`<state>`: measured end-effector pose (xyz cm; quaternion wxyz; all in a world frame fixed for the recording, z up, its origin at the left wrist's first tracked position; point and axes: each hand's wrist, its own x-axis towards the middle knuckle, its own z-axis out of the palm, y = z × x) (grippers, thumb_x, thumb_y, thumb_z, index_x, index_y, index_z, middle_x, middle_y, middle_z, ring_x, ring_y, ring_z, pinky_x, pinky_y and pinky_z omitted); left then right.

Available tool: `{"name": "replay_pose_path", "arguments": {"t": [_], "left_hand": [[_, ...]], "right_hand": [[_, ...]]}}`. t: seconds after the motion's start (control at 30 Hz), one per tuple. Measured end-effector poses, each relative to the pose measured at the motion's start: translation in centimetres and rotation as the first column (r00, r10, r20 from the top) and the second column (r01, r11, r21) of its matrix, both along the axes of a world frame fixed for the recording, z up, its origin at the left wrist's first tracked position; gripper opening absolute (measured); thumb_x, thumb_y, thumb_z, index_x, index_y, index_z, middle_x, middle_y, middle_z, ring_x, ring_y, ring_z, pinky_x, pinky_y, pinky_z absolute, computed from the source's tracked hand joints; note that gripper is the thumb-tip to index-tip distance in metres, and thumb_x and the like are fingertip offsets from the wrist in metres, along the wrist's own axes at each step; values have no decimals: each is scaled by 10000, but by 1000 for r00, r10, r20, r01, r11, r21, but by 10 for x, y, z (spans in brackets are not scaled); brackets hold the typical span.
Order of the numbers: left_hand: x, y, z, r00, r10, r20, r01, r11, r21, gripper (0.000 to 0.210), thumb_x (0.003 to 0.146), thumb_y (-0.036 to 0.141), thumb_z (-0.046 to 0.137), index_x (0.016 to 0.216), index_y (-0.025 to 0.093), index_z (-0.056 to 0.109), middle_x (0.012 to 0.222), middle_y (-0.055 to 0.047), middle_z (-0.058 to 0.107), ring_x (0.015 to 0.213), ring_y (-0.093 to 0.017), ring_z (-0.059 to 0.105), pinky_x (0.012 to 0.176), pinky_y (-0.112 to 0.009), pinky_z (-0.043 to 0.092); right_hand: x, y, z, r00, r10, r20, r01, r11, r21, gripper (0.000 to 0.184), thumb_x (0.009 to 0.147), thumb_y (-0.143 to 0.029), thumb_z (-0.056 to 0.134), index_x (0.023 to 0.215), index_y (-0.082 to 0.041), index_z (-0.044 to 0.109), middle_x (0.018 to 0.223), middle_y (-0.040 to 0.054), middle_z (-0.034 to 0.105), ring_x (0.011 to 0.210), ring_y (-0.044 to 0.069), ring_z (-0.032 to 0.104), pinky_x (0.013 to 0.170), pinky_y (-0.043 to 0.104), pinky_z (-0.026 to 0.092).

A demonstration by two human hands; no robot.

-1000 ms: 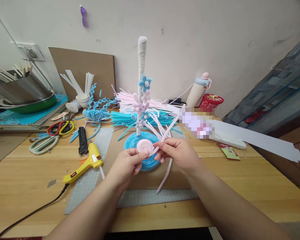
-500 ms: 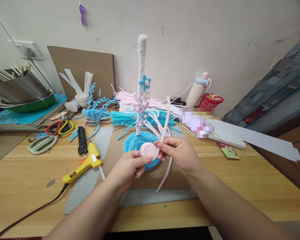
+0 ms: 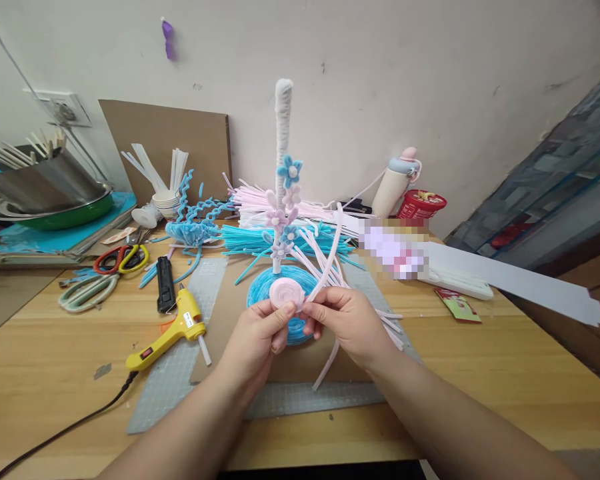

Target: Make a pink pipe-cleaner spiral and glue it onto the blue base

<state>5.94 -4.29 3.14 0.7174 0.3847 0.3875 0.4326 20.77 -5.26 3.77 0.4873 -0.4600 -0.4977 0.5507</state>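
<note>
Between thumb and fingers, my left hand point(image 3: 263, 328) pinches a flat pink pipe-cleaner coil point(image 3: 285, 293) by its lower edge. My right hand point(image 3: 343, 323) is closed on a pink pipe cleaner point(image 3: 333, 250) at the coil's right side, its free end rising up and to the right. Both hands are above a round blue coiled base point(image 3: 260, 285), which the pink coil partly covers. From the base stands an upright white wrapped stem point(image 3: 283, 120) with blue flowers point(image 3: 289, 172) and pink flowers point(image 3: 276, 219) on it. Loose pink pipe cleaners point(image 3: 390, 327) lie behind my right hand.
At left are a yellow glue gun point(image 3: 167, 333), a black cutter point(image 3: 165, 285) and scissors point(image 3: 87, 293). Bundles of blue pipe cleaners point(image 3: 260, 240) and pink pipe cleaners point(image 3: 265, 200) lie behind the base. A bottle point(image 3: 393, 187) and a red tub point(image 3: 423, 205) stand at back right.
The pink coil has shifted slightly left and up. My right hand has moved a little left and down, staying against the coil's edge. The whole view has dropped slightly.
</note>
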Motion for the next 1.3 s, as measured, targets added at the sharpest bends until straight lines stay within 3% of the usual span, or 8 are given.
{"name": "replay_pose_path", "arguments": {"t": [0.2, 0.67, 0.9, 1.07, 1.3], "left_hand": [[1, -1, -1, 999, 3, -36, -3, 1000, -4, 342, 615, 434, 761, 631, 131, 603, 327, 92, 347, 333, -24, 212, 387, -199, 120], [-1, -5, -1, 946, 139, -294, -95, 983, 158, 270, 625, 380, 741, 616, 130, 639, 336, 62, 409, 326, -50, 311, 372, -194, 194], [-1, -3, 2, 922, 166, -349, -90, 970, 225, 246, 613, 356, 738, 645, 120, 673, 442, 35, 496, 362, -45, 313, 366, -193, 224], [-8, 0, 6, 877, 113, -466, 6, 969, 245, 240, 645, 362, 714, 669, 125, 680, 470, 39, 511, 377, -46, 308, 362, -191, 227], [-15, 7, 10, 800, 76, -595, 97, 963, 253, 289, 641, 405, 698, 665, 118, 677, 512, 30, 510, 429, -62, 328, 391, -194, 256]], "right_hand": [[-5, -5, 1, 987, -153, 43, 146, 980, 136, 256, 728, -391, 697, 625, -159, 666, 513, -1, 618, 463, 103, 545, 481, 227, 475], [-2, -7, 2, 975, -152, 161, 101, 952, 288, 286, 828, -312, 592, 580, -174, 628, 552, 5, 596, 516, 121, 546, 529, 243, 479], [3, -3, 1, 991, -23, 130, -7, 973, 229, 304, 851, -343, 564, 626, -156, 649, 577, 8, 600, 502, 101, 516, 506, 230, 441], [13, 4, 2, 979, 113, 168, -132, 985, 109, 281, 804, -375, 616, 686, -133, 696, 615, 24, 636, 494, 94, 520, 507, 233, 439], [15, 5, 3, 956, 104, 275, -135, 986, 98, 231, 790, -337, 623, 703, -148, 723, 644, 22, 667, 552, 107, 581, 549, 228, 488]]}}
